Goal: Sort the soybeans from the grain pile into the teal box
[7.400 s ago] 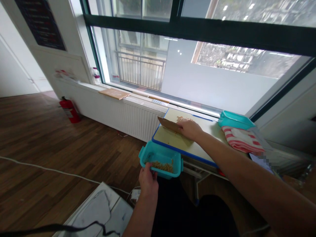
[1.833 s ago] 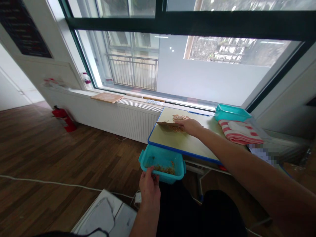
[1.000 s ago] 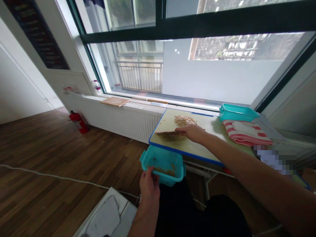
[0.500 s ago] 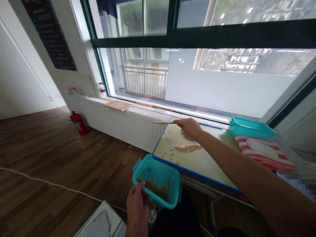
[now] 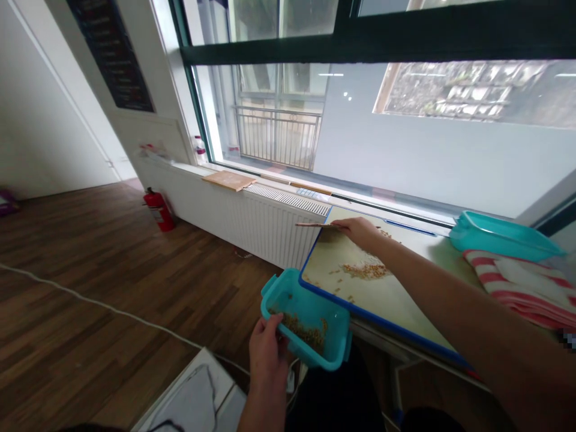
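Observation:
My left hand (image 5: 266, 347) is closed on the near left rim of a turquoise plastic tub (image 5: 338, 321), thumb over the edge. Small brown bits (image 5: 310, 335) lie along the tub's near side. The tub is held just below the front left corner of a pale, blue-edged board (image 5: 326, 255). My right hand (image 5: 359, 233) pinches a thin, flat, light-brown strip (image 5: 311, 225) above the board's left side; its exact kind I cannot make out. Small tan pieces with white powder (image 5: 366, 270) are heaped on the board beneath my right forearm, with a few scattered towards the corner.
A second turquoise tub (image 5: 504, 235) and a folded red-and-white striped cloth (image 5: 524, 288) are at the right. Behind the board run a radiator (image 5: 283, 225) and a windowsill. A white cable (image 5: 112, 309) crosses the floor, and a fire extinguisher (image 5: 158, 210) stands at left.
The camera view has swung left and down, so everything appears farther right. Both hands keep their holds, the left on the tub and the right on the strip, which still hangs above the board.

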A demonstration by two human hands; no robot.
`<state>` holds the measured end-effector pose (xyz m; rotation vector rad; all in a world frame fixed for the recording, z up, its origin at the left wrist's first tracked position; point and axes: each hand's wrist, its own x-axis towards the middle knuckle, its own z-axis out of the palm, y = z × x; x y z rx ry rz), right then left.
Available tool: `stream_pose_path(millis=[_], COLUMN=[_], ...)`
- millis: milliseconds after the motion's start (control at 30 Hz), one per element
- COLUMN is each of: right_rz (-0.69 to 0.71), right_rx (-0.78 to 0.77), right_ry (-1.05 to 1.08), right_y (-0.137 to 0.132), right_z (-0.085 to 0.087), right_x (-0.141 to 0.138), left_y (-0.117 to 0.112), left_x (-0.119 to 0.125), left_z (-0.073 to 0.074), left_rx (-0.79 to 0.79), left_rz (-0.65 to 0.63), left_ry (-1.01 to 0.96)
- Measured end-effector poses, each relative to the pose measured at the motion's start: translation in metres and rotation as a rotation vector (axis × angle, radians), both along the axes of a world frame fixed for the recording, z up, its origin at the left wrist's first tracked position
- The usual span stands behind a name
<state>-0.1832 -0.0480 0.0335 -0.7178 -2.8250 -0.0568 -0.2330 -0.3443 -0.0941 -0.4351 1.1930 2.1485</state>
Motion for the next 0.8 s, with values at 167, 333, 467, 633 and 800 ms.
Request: stream_pose_path(millis=[167, 333, 467, 633, 800], right_rz=[0.065, 0.119, 0.139, 0.172, 0.208], right_rx=[0.071, 0.081, 0.038, 0.007, 0.011], right_ry=[-0.089, -0.105, -0.085, -0.077, -0.085], right_y=[-0.018, -0.033, -0.044, -0.051, -0.06], right_z=[0.006, 0.006, 0.008, 0.008, 0.005], right_x=[0.009, 0.017, 0.025, 0.033, 0.039], left_y=[0.005, 0.011, 0.013, 0.013, 0.013], left_x=[-0.004, -0.01, -0.01, -0.01, -0.01], left_z=[-0.003, -0.002, -0.001, -0.004, -0.008], left_rx=[0.014, 0.01, 0.009, -0.014, -0.007], left_rz=[-0.009, -0.004, 0.007, -0.003, -0.029], left_ry=[0.014, 0.004, 0.014, 0.045, 0.084])
